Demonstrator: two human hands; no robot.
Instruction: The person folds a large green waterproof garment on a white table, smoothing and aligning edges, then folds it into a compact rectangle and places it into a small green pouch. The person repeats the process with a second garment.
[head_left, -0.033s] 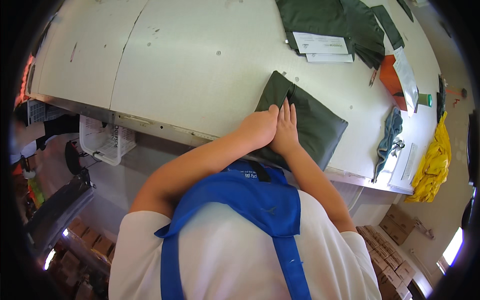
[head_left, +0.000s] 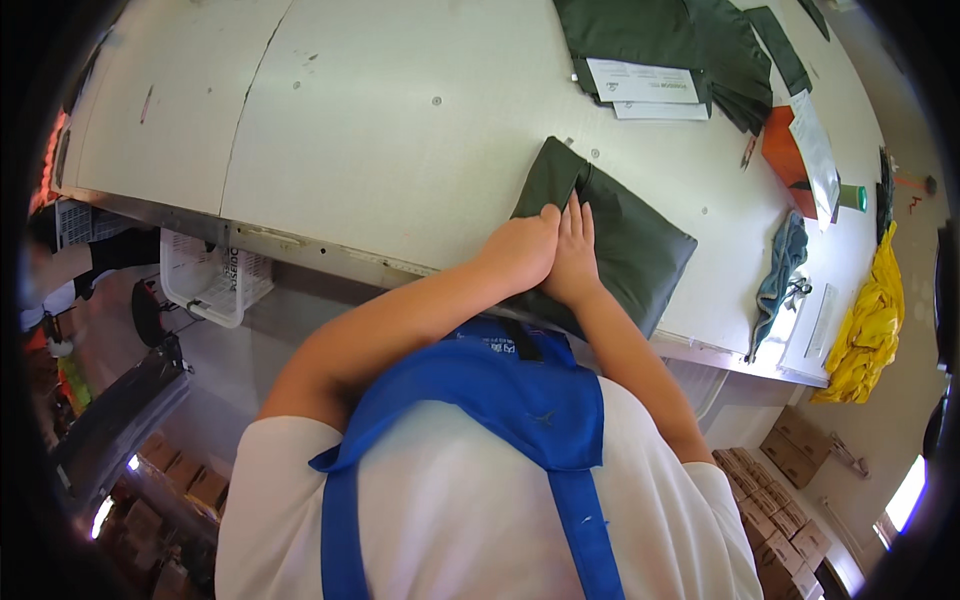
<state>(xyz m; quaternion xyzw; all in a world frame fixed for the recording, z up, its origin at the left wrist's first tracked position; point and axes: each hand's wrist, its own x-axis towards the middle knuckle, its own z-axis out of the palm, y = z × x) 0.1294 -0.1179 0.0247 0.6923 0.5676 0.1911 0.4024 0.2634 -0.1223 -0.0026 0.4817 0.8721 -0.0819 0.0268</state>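
While the right hand (head_left: 575,265) lies flat, fingers extended, the left hand (head_left: 520,252) curls beside it — its grip cannot be confirmed. Beneath both, the dark green folded fabric (head_left: 640,245) rests at the near edge of the white table (head_left: 390,160); uneven pulling could skew it. Versus the earlier frame — hand positions practically unchanged.

We have before us a folded dark green fabric bundle (head_left: 640,250) with a soft sheen — flat, roughly four-sided, its left part doubled over in a raised fold — lying askew on the pale tabletop (head_left: 350,140), its lower side at the near edge.
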